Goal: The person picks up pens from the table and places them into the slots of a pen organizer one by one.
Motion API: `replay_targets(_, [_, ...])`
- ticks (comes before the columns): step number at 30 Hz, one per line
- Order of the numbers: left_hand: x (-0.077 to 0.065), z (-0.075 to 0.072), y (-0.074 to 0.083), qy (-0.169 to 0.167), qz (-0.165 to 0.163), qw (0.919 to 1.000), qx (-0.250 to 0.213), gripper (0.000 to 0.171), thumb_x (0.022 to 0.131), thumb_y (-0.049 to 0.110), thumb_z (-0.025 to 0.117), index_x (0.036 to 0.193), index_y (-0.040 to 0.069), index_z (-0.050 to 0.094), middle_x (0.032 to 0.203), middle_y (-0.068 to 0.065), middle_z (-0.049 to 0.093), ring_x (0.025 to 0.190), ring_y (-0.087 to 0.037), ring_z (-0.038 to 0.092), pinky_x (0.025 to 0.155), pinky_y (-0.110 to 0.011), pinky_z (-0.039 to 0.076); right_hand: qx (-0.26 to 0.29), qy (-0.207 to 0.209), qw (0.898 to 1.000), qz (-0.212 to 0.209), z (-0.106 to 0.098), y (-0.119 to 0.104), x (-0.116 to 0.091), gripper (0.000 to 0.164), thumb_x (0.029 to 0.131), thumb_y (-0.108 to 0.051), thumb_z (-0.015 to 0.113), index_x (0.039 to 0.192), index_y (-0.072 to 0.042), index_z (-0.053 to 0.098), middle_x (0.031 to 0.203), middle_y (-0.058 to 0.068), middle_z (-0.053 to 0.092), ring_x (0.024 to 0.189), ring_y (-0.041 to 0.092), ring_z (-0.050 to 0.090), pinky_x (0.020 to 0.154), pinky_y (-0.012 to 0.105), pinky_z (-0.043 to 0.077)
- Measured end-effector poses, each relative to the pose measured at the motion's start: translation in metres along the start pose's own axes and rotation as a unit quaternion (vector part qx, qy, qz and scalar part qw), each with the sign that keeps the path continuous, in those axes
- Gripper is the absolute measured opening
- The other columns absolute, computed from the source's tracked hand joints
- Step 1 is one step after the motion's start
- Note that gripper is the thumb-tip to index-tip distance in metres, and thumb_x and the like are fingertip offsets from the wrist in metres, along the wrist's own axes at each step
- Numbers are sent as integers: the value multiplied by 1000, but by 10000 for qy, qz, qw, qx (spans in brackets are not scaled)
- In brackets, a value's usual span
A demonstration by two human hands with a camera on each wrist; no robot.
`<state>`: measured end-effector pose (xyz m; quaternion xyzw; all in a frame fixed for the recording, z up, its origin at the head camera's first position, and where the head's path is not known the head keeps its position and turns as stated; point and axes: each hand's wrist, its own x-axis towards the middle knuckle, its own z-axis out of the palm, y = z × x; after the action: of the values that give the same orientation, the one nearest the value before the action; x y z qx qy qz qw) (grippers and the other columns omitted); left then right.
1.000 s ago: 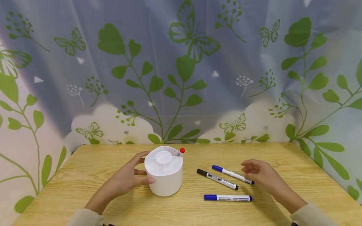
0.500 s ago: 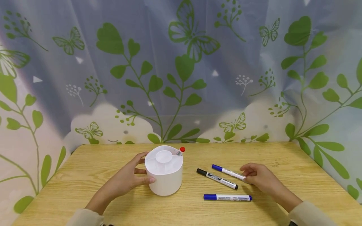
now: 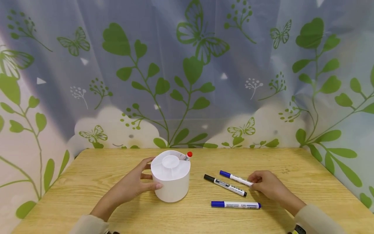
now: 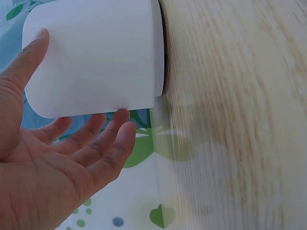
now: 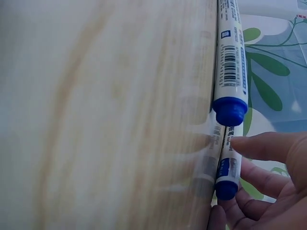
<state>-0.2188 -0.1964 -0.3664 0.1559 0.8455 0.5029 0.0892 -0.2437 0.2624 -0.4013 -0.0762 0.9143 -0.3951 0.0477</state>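
In the head view, a white round pen holder (image 3: 172, 187) with a divided top stands upright at the table's middle. A red-capped marker (image 3: 188, 155) leans in its back right compartment. My left hand (image 3: 132, 186) holds the pen holder from the left. The left wrist view has the thumb on its white wall (image 4: 100, 57) and the fingertips at its other side. On the right, my right hand (image 3: 270, 186) pinches the end of a thin blue-capped marker (image 3: 233, 177) that lies on the table; the right wrist view puts the thumb on its barrel, with other fingertips partly hidden.
A black-capped marker (image 3: 225, 185) lies just left of the pinched one. Closer to the front lies a thicker blue-capped marker (image 3: 235, 204). The wooden table (image 3: 163, 217) ends at a patterned curtain (image 3: 187, 97) behind.
My right hand has come down onto the end of the blue-capped marker and pinches it. The left hand and pen holder have stayed in place.
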Motion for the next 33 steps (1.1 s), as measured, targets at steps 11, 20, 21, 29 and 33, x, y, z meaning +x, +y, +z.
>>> replay_targets(11, [2, 3, -2, -18, -23, 10000, -72, 98, 88, 33, 87, 163, 13, 27, 155, -24, 44, 135, -44, 57, 97, -49, 60, -64, 35, 9999, 146, 4, -3, 0, 6, 89, 4, 72, 92, 1, 68, 82, 5, 62, 75, 18, 53, 62, 26, 45])
replay_targets(20, [3, 6, -2, -36, 55, 9998, -198, 101, 88, 30, 87, 164, 14, 24, 161, -24, 35, 143, -52, 46, 102, -52, 59, -81, 202, 9992, 343, 0, -6, 0, 13, 92, -2, 69, 104, 3, 69, 98, 9, 69, 86, 18, 56, 72, 31, 48])
replay_targets(21, [3, 6, -2, -38, 80, 9997, -246, 101, 88, 29, 88, 164, 14, 23, 162, -24, 33, 144, -53, 44, 103, -52, 59, -75, 246, 9991, 345, 0, -6, 0, 13, 92, -2, 70, 104, 3, 69, 100, 9, 69, 88, 18, 57, 74, 31, 49])
replay_targets(29, [3, 10, -1, 7, 20, 9996, -285, 106, 87, 30, 88, 166, 16, 19, 169, -22, 25, 148, -56, 37, 109, -56, 54, 418, 457, 9961, 629, -3, -8, -2, 16, 92, -7, 72, 105, 1, 68, 99, 7, 66, 87, 18, 51, 72, 28, 44])
replay_targets(33, [3, 10, 1, -16, -6, 9996, -288, 108, 87, 31, 88, 166, 15, 17, 171, -21, 22, 149, -58, 34, 113, -61, 49, 721, 515, 9940, 649, -3, -7, -1, 17, 93, -7, 71, 107, 0, 67, 96, 4, 64, 82, 16, 50, 68, 27, 45])
